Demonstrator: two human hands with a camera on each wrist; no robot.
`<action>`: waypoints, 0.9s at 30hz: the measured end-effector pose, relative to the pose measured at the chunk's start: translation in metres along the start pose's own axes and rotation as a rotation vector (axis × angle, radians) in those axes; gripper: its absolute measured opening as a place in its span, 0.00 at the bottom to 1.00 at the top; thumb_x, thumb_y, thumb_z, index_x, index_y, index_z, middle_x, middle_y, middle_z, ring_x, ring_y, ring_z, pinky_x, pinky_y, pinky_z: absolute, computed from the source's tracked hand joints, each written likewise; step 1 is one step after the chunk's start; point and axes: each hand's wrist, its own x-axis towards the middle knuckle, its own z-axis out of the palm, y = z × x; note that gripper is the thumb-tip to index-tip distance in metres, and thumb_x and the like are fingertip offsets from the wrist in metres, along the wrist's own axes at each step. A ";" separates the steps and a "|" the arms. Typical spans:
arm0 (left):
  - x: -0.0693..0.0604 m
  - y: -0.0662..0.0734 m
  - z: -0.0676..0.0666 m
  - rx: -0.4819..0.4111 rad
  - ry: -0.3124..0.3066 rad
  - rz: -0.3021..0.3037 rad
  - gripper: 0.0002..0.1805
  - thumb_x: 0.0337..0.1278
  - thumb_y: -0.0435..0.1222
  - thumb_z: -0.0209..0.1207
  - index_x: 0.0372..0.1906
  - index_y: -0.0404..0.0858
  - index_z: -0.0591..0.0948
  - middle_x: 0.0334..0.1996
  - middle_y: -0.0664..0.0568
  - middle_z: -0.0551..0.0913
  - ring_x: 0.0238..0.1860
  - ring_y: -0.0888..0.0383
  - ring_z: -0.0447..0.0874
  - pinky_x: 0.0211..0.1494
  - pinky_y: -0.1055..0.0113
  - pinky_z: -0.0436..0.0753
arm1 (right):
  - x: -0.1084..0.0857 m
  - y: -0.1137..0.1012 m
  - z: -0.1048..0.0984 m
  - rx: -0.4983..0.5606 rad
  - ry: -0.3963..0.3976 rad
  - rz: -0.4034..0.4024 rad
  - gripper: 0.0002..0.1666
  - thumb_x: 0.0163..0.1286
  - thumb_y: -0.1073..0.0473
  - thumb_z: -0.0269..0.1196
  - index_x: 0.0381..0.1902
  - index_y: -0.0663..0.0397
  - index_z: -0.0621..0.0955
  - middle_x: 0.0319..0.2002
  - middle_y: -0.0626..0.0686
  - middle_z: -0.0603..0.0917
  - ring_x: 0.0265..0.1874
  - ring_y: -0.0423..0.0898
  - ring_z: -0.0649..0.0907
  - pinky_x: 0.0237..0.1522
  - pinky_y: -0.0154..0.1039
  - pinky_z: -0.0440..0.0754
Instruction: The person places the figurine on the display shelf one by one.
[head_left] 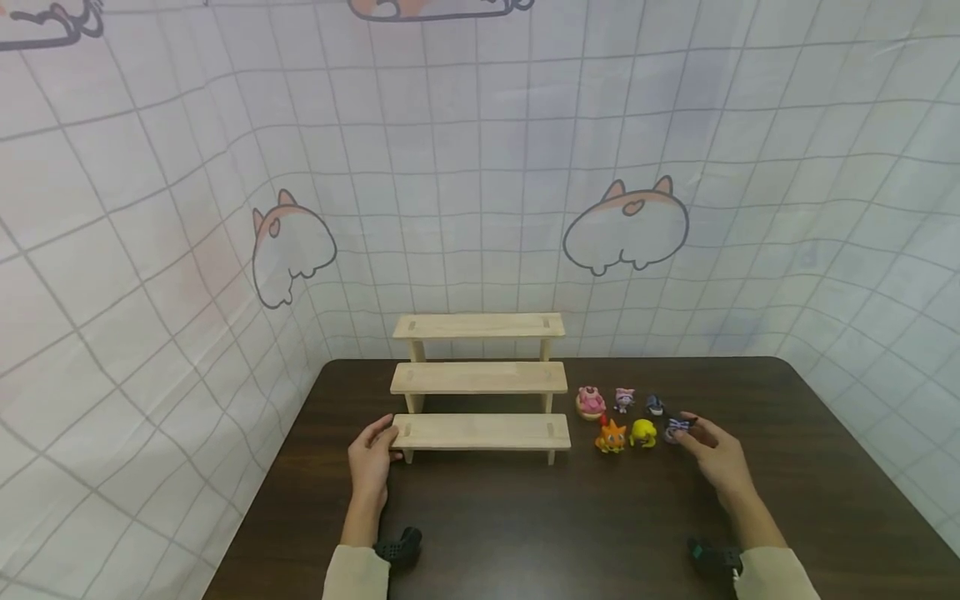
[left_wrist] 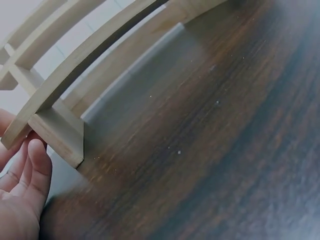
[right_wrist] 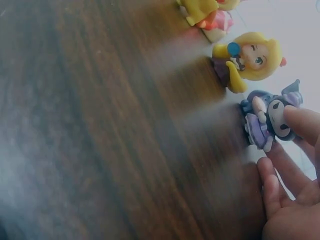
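A three-tier wooden display stand sits on the dark table. My left hand grips the left end of its lowest board; in the left wrist view the fingers lie at the board's end, beside the support leg. With thumb and fingers, my right hand pinches a purple-and-black figurine, which stands upright at the table. Just left of it is a yellow-haired figurine. Nearby stand an orange figurine, a pink one, a small pink-and-white one and a dark one.
The dark wood-grain table has rounded far corners. A white gridded cloth with cartoon drawings hangs behind it and along both sides. Dark wrist devices are worn on both wrists.
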 end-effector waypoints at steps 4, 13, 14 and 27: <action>-0.002 0.000 0.000 -0.008 -0.016 -0.005 0.21 0.72 0.36 0.61 0.65 0.35 0.80 0.60 0.40 0.82 0.35 0.66 0.82 0.34 0.71 0.84 | 0.002 0.001 0.000 -0.009 0.030 -0.002 0.37 0.77 0.40 0.59 0.74 0.55 0.70 0.70 0.70 0.73 0.68 0.60 0.72 0.67 0.57 0.72; -0.004 0.002 -0.003 -0.025 -0.034 0.014 0.20 0.70 0.35 0.62 0.63 0.34 0.81 0.58 0.40 0.83 0.35 0.65 0.83 0.34 0.72 0.84 | 0.003 0.001 0.000 0.018 0.061 0.012 0.37 0.76 0.41 0.61 0.73 0.57 0.72 0.70 0.71 0.72 0.70 0.65 0.70 0.71 0.65 0.67; -0.004 0.002 -0.004 -0.024 -0.039 0.013 0.20 0.70 0.35 0.63 0.63 0.34 0.81 0.57 0.41 0.84 0.35 0.65 0.83 0.34 0.71 0.84 | 0.002 0.001 0.000 0.024 0.069 0.017 0.37 0.76 0.42 0.61 0.73 0.57 0.72 0.70 0.71 0.72 0.71 0.65 0.70 0.71 0.65 0.67; 0.001 0.001 -0.013 -0.021 -0.078 -0.008 0.20 0.69 0.35 0.64 0.63 0.36 0.82 0.55 0.48 0.86 0.37 0.65 0.83 0.36 0.72 0.84 | -0.002 0.000 0.000 0.053 0.124 0.064 0.36 0.73 0.40 0.64 0.71 0.51 0.76 0.61 0.55 0.84 0.53 0.38 0.80 0.60 0.43 0.78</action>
